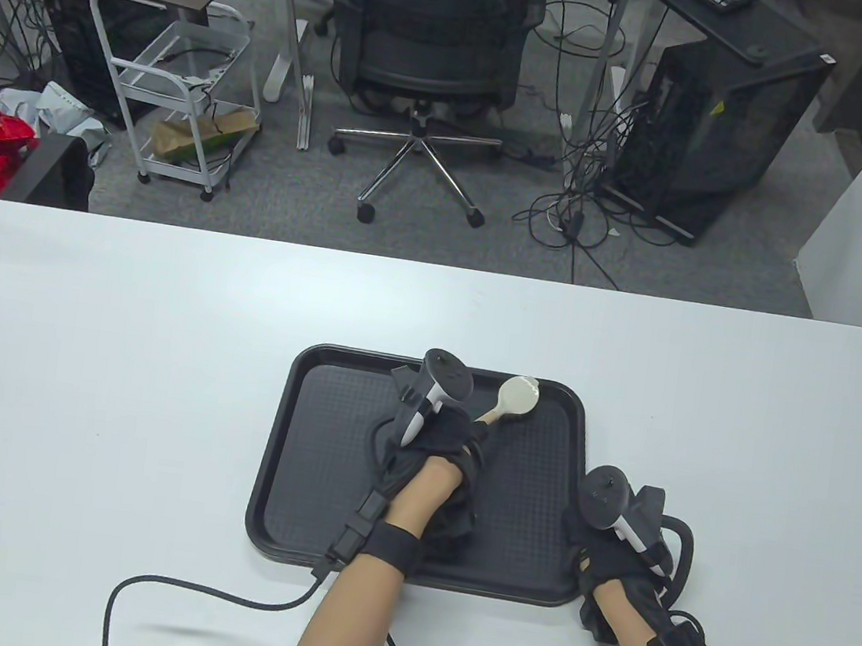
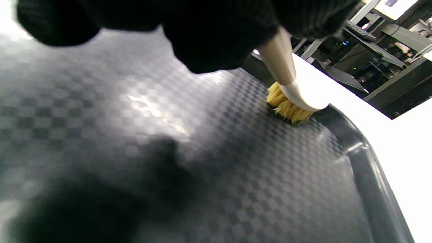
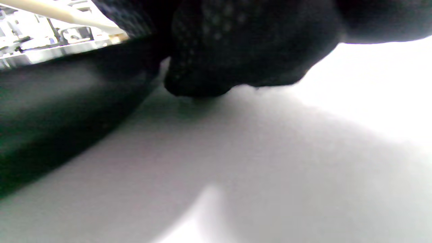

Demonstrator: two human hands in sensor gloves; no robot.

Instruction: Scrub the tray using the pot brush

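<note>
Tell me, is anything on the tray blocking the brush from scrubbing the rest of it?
Nothing visible does. The left hand grips the pot brush, whose yellow bristles press on the tray near its far right corner. The rest of the tray floor shows bare, apart from what the hand covers. The right hand rests at the tray's right edge.

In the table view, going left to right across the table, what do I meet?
Bare white table → tray, left rim → left hand → pot brush head, over the tray's far right part → right hand at the tray's right rim.
</note>
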